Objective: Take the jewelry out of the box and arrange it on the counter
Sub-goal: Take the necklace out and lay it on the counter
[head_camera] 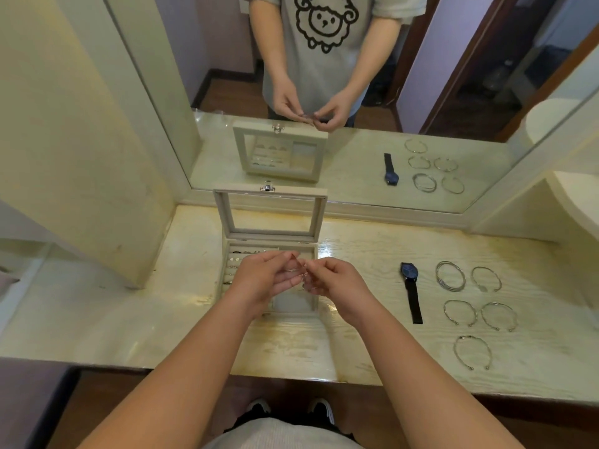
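Both hands meet above the cream fabric-covered jewelry box [316,280], over its right half. The left hand [262,280] and right hand [337,283] each pinch a thin silvery piece of jewelry [299,273] between thumb and forefinger tips, with the other fingers loosely curled. The piece is too fine to tell its kind. The box's glass-windowed lid [270,215] stands upright at 12 o'clock, its clasp close to the frame of the wall mirror [324,92]. Small rings [235,264] sit in the padded rolls at the box's 9 o'clock side.

On the glossy pale wood-grain counter [129,319], at 3 o'clock from the box, a dark blue-faced wristwatch with a black band [411,291] lies straight. Bare counter shows between it and the box. Past the watch lie a stack of silver wire bangles [450,276] and four open silver cuff bracelets [486,279], [460,312], [499,316], [472,352], all apart from one another. The lowest lies near the counter's front edge at 5 o'clock. A cream wall panel [81,157] closes the 9 o'clock side, with bare counter between it and the box.

The watch face is too small to read. The mirror reflects a grey shirt bearing a black sheep drawing [324,21].
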`<state>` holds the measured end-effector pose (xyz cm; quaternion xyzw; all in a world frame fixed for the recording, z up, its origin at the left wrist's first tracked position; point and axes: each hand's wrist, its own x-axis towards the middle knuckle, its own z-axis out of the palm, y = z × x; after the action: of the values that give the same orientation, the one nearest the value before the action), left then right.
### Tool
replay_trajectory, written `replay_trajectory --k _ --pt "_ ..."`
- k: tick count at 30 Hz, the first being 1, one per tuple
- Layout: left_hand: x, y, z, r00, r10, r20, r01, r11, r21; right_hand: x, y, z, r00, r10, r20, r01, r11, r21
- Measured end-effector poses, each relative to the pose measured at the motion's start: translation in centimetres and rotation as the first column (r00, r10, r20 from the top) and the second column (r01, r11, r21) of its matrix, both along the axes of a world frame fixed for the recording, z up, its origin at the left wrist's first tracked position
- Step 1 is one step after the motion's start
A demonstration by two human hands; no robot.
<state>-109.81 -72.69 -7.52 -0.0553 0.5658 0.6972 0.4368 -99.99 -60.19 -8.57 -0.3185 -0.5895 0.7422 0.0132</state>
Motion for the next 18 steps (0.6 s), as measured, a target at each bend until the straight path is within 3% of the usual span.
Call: replay_trajectory --k 6,11,18 --pt "-0.8 0.5 0.1 0.991 0.016 0.135 -0.033 0.992 0.123 1.1 0.5 -0.6 0.995 -0.092 0.031 0.097 0.950 -0.296" --pt "-0.9 0.6 0.1 0.985 0.002 0.170 -0.028 0.988 0.153 1.5 0.3 -0.7 0.997 -0.081 -0.002 0.070 0.873 -0.483" --pt "-1.2 0.5 0.1 0.983 0.003 0.182 -0.038 0.981 0.189 1.5 -0.2 -0.8 0.992 -0.092 -0.089 0.037 0.873 -0.487"
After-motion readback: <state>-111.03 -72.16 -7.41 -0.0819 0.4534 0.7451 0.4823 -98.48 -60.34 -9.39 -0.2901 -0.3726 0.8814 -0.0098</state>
